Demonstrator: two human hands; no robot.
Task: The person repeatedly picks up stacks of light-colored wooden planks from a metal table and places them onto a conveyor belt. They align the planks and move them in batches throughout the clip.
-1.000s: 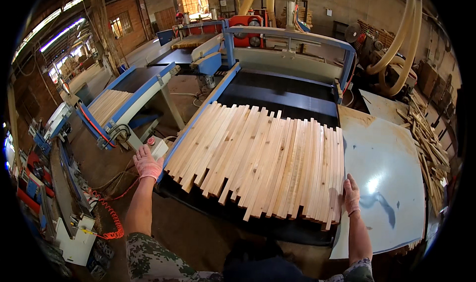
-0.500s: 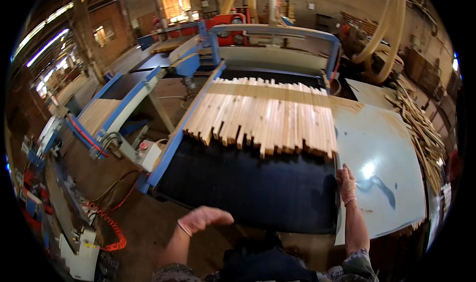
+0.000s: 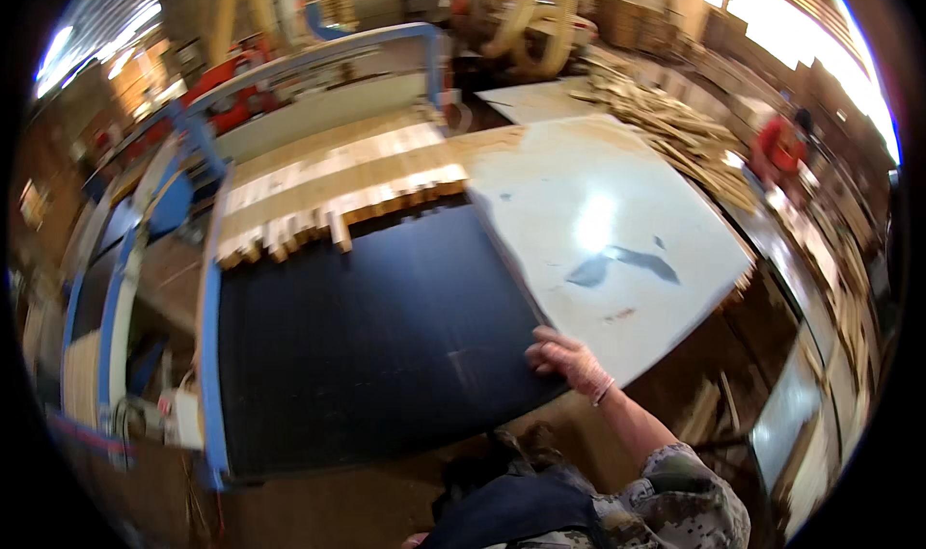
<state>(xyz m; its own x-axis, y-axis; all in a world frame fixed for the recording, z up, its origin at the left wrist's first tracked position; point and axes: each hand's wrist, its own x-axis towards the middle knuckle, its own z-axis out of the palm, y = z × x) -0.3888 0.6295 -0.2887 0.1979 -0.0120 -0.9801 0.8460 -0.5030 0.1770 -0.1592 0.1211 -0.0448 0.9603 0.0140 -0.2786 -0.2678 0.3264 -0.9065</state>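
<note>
My right hand [image 3: 569, 361], in a pale glove, is at the near right corner of a black conveyor belt [image 3: 386, 346], beside the light sheet-topped table. Its fingers are curled in with nothing seen in them. Of my left hand [image 3: 415, 541] only a bit of skin shows at the lower edge; its fingers are hidden. A row of wooden strips [image 3: 338, 178] lies side by side at the belt's far part, their near ends uneven. One strip juts out toward me beyond the others.
The pale table [image 3: 598, 211] adjoins the belt on the right, with a heap of thin wood offcuts [image 3: 666, 124] behind it. A blue frame [image 3: 318, 57] spans the belt's far end. Another conveyor [image 3: 96, 308] stands at left. A person in red [image 3: 779, 149] is at far right.
My view has swung right. The wooden strips are farther along the belt, toward the blue frame. My left hand has dropped to the lower edge; my right hand's fingers have curled.
</note>
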